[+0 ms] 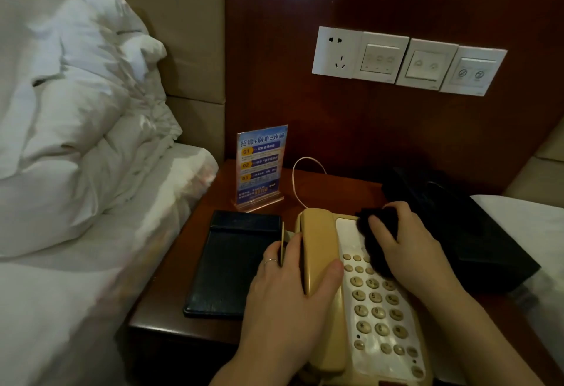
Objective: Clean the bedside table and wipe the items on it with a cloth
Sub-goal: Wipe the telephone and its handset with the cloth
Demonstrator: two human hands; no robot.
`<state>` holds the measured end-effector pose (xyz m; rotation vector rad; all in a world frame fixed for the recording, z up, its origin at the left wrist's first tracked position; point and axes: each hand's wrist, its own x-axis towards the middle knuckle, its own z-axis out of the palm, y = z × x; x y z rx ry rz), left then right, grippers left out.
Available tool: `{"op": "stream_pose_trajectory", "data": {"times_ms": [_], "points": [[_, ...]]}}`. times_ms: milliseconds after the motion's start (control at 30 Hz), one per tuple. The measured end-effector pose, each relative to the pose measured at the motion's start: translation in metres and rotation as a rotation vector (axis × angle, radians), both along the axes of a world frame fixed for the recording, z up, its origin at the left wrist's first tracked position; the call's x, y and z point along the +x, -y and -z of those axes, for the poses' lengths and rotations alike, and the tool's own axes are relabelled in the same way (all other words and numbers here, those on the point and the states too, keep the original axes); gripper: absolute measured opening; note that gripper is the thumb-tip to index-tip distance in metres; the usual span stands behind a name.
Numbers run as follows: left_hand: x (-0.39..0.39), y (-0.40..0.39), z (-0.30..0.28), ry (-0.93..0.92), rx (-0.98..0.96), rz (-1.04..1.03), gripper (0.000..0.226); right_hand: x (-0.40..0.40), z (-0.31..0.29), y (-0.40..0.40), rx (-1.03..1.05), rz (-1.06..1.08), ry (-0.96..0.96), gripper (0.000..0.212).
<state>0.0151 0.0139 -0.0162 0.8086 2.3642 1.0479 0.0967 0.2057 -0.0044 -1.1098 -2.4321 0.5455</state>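
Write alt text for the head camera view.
A person's right hand presses a dark cloth on a beige telephone while the left hand grips its handset. On the bedside table lie a black folder and a standing sign.

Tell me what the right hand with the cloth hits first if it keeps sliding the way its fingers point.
The right hand points up-left across the phone, pressing the dark cloth on it. Going straight on, it would likely meet the upper end of the handset first, though depth is hard to judge.
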Motion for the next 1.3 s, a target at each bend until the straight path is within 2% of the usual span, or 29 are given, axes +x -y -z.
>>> {"op": "stream_pose_trajectory", "data": {"times_ms": [167,367,600,867,1000,1100,1300], "points": [[0.0,-0.002,0.0,-0.015,-0.012,0.005,0.084,0.022,0.004,0.012,-0.044,-0.017,0.029,0.032],[0.0,0.001,-0.001,0.003,0.024,0.008,0.086,0.008,-0.005,0.007,-0.192,-0.005,-0.128,0.027],[0.0,0.0,-0.001,-0.012,0.022,0.013,0.085,0.068,0.001,0.064,-0.197,0.004,0.078,0.024],[0.001,0.002,0.001,0.006,0.063,0.003,0.084,0.046,-0.005,0.043,-0.248,-0.009,-0.071,0.031],[0.001,0.0,0.001,-0.008,0.051,-0.007,0.084,0.075,0.0,0.072,-0.246,-0.002,0.065,0.032],[0.001,-0.001,0.002,-0.016,0.053,-0.009,0.084,0.083,-0.001,0.079,-0.285,-0.002,0.066,0.027],[0.003,0.0,0.0,-0.009,0.052,-0.016,0.083,0.056,-0.005,0.059,-0.124,0.015,0.037,0.039]]}}
